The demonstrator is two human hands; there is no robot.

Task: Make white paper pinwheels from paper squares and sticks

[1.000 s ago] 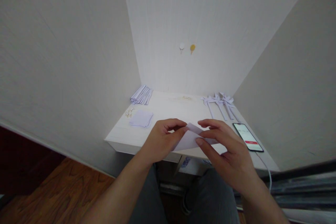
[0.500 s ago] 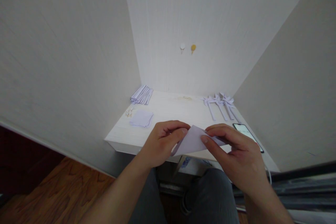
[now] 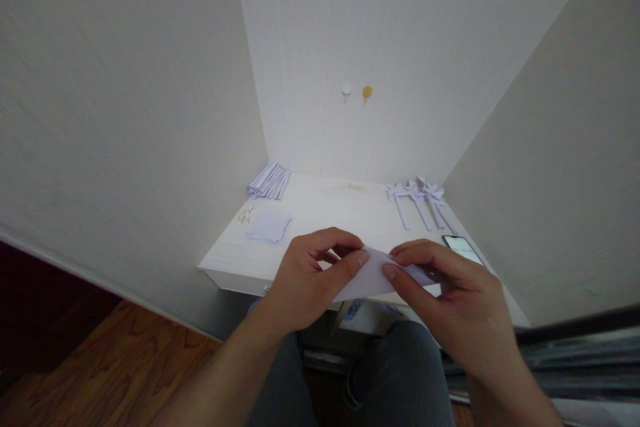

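Note:
Between my hands, over the front edge of the table, is a pale lilac sheet of paper (image 3: 369, 278) with its upper tip bent over. My left hand (image 3: 320, 273) pinches its upper left part between thumb and fingers. At the right side, my right hand (image 3: 450, 287) grips the paper, thumb on the near face and fingers behind. A stack of square paper sheets (image 3: 269, 225) lies to the left on the table. Several finished paper pinwheels (image 3: 417, 197) with rolled paper sticks rest at the back right.
A bundle of rolled paper sticks (image 3: 270, 180) lies at the back left, with small pins (image 3: 245, 215) in front of it. The phone (image 3: 463, 249) sits by the right wall. Two hooks (image 3: 367, 91) are on the back wall above the white table (image 3: 325, 207).
My left thumb and fingers have moved right onto the paper's upper tip, which now appears folded down. My right hand keeps its grip in nearly the same place.

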